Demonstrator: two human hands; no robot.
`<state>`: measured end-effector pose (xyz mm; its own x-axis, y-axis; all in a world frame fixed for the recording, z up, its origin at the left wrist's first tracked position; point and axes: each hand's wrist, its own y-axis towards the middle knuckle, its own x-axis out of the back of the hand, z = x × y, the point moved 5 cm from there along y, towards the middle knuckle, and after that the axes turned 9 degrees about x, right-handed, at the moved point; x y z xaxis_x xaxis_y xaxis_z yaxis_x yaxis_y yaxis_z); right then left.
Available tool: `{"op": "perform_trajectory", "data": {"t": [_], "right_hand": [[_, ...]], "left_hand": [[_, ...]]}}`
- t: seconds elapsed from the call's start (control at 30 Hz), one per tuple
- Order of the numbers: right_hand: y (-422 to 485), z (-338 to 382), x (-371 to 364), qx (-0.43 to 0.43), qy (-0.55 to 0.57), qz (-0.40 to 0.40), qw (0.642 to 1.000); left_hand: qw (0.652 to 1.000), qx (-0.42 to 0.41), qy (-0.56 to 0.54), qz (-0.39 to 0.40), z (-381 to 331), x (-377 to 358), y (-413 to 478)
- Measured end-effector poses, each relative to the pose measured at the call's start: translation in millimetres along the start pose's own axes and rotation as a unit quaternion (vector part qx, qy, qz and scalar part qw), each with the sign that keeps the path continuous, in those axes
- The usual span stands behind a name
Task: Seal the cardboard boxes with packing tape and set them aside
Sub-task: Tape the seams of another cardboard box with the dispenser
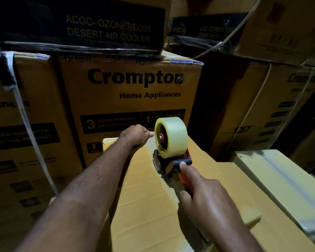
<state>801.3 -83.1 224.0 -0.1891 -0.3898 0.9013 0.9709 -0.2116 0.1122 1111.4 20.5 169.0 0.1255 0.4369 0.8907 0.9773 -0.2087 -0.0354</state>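
A plain brown cardboard box (pixel 145 202) lies in front of me with its top flaps closed. My right hand (pixel 204 193) grips the red and black handle of a tape dispenser (pixel 173 164), which rests on the centre seam and carries a large roll of clear tape (pixel 173 137). A strip of tape runs from the dispenser to the far edge of the box. My left hand (pixel 137 134) presses down at that far edge, fingers curled over the tape end, just left of the roll.
Tall Crompton appliance cartons (pixel 135 95) are stacked close behind the box, with more cartons to the left (pixel 25 142) and right (pixel 273 110). A pale box (pixel 280 180) wrapped in plastic sits at the right. White strapping hangs at the left.
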Motion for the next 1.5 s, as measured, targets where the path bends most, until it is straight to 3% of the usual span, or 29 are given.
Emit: {"op": "perform_trajectory", "data": {"t": [0.13, 0.3, 0.83, 1.17, 1.3, 1.5], "right_hand": [[-9.6, 1.8, -0.1, -0.003, -0.015, 0.004, 1.0], [-3.1, 0.3, 3.3, 0.011, -0.016, 0.004, 1.0], [-45.4, -15.5, 9.8, 0.012, 0.004, 0.029, 0.999], [-81.1, -14.6, 19.3, -0.011, 0.004, 0.011, 1.0], [-80.7, -18.8, 26.1, -0.012, 0.022, -0.001, 1.0], [-82.8, -10.6, 19.1, -0.006, 0.01, 0.011, 1.0]], "left_hand": [[0.99, -0.055, 0.117, -0.05, -18.9, -1.0, -22.7], [0.982, -0.158, 0.061, 0.084, -34.9, -22.2, -65.6], [0.958, -0.154, 0.223, 0.09, -26.8, -35.8, -51.7], [0.962, -0.119, 0.235, 0.075, -41.6, -34.6, -81.6], [0.943, -0.206, 0.246, 0.091, -40.3, -52.1, -122.6], [0.941, -0.191, 0.264, 0.096, -31.9, -50.8, -119.3]]}}
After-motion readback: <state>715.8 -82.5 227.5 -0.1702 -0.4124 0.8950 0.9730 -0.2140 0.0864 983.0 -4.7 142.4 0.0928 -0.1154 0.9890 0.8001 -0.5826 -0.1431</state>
